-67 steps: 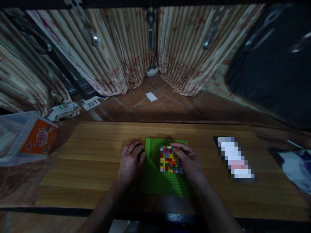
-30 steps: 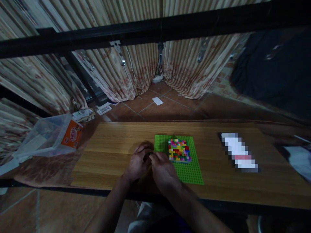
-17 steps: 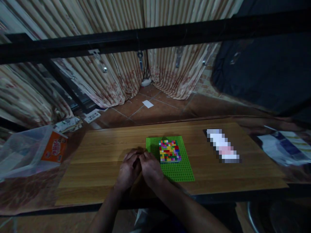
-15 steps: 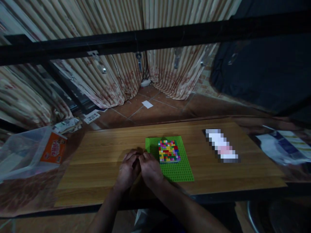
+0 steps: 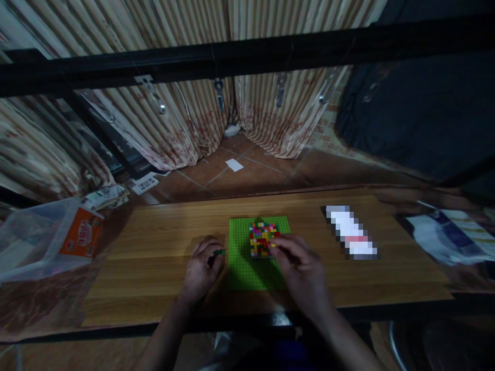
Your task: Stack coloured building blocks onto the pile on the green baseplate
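A green studded baseplate [image 5: 247, 273] lies on the wooden table [image 5: 154, 247] in front of me. A square patch of small multicoloured bricks [image 5: 260, 234] is built on its far half. My left hand [image 5: 201, 270] rests on the table just left of the plate, fingers curled round a small green brick [image 5: 219, 252]. My right hand [image 5: 299, 268] is over the plate's right side, blurred by motion, fingertips pinched at the near right edge of the coloured patch, seemingly on a small yellowish piece.
A blurred-out white object [image 5: 351, 238] lies on the table to the right. A clear plastic bag with an orange packet [image 5: 79, 232] sits off the table's left end. Papers [image 5: 448, 239] lie at far right. Curtains and tiled floor lie beyond; a dark bar crosses the top.
My hands were together left of the plate. Now the right hand has moved right onto the coloured patch, and the left stays put with the green brick.
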`<state>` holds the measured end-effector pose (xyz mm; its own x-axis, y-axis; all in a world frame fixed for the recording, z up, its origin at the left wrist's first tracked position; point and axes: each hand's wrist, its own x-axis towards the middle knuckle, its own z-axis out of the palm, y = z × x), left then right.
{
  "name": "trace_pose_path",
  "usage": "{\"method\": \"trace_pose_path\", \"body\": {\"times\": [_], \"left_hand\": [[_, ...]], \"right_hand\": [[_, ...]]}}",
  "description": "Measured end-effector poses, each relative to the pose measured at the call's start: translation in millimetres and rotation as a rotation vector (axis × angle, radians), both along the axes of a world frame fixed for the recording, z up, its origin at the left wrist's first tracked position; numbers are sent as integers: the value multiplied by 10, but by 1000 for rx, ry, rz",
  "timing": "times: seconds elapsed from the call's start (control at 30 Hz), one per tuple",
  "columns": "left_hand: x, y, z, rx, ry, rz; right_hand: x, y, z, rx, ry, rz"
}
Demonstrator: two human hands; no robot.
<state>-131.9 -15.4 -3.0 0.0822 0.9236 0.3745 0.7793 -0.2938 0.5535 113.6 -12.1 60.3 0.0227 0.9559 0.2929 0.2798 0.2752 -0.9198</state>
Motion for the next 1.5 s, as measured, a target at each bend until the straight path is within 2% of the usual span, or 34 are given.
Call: {"method": "trace_pose_path", "body": {"times": [0.1,0.17,0.37,0.6,0.77,1.13,1.5], "left_hand": [[-2,3,3,3,3,-7],[-5,4,6,5,11,-16],[-3,4,17,-1,25,-11],[-4,21,-22,29,13,-17],[-4,31,-37,58,19,-19],[14,24,-15,60,8,-15],[20,18,-19,49,13,-16]], "right_hand": [[260,202,-56,-88,118,-133],[330,315,-113,-113,128,-161],[231,540,-221,-125,26,-95],[112,766,-403,-209,131,-46],[58,790,-454,-250,216,-45],[54,772,-389,-500,375,-24],[47,798,-403,-545,377,-7]]}}
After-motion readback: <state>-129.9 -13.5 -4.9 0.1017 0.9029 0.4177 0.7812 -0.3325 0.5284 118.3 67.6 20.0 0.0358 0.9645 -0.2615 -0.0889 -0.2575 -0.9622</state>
